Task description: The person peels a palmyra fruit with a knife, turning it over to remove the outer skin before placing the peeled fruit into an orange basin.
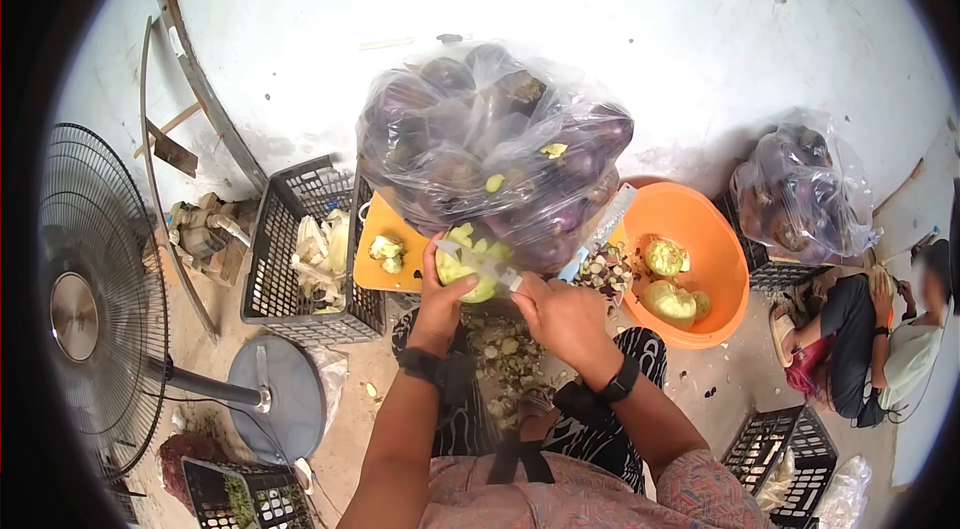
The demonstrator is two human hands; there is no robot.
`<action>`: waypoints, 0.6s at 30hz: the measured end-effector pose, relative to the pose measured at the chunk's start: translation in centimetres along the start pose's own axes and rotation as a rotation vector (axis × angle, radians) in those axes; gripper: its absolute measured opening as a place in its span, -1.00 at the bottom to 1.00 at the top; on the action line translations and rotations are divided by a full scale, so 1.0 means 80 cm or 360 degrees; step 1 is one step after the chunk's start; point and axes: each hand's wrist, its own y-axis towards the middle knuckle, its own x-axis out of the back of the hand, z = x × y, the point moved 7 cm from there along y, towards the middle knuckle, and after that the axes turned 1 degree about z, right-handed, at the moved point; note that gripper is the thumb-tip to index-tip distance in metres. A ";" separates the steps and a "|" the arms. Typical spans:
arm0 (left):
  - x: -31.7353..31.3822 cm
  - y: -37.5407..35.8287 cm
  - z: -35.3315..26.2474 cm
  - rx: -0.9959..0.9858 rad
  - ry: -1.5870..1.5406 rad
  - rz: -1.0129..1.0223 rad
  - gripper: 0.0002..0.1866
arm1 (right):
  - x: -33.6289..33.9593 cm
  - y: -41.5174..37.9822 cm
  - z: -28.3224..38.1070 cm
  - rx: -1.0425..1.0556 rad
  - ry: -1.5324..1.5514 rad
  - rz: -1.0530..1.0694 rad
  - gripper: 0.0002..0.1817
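Note:
My left hand [437, 301] is closed around a round, pale green vegetable [484, 290] with cut patches on its surface. In my right hand [566, 316] is a knife [480, 264], its pale blade lying across the vegetable's upper side. Just left of my left hand, a trimmed pale piece [386, 251] rests on a yellow cutting board [378, 277]. Directly beyond my hands, a large clear plastic bag [490, 149] bulges with dark purple vegetables. Another broad-bladed knife [608, 217] lies beside the bag, near a heap of dark-skinned peelings [603, 274].
To the right stands an orange basin [735, 274] holding pale green vegetables. Black crates [262, 274] and a standing fan [75, 314] are at left. A second bag [795, 194] sits at right, near a seated person [870, 349]. Scraps [500, 349] cover the floor below.

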 end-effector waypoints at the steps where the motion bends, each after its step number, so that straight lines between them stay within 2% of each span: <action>1: -0.001 -0.001 0.000 0.0004 0.0000 -0.0001 -0.08 | -0.002 0.000 0.000 -0.0008 -0.0014 -0.0012 -0.77; 10: 0.007 -0.003 0.005 0.0029 -0.0064 -0.0119 -0.04 | -0.012 0.005 0.005 -0.0015 -0.0044 -0.0084 -0.73; 12: 0.006 -0.001 0.005 -0.0028 0.0188 -0.0046 -0.04 | -0.014 0.010 0.007 -0.0028 -0.0034 -0.0095 -0.72; 16: 0.007 -0.003 0.003 0.0022 0.0053 -0.0108 -0.03 | -0.018 0.019 0.014 0.0017 0.0000 -0.0193 -0.70; 18: 0.009 -0.003 0.005 0.0040 0.0030 -0.0105 -0.03 | -0.016 0.016 0.015 -0.0003 -0.0035 -0.0113 -0.71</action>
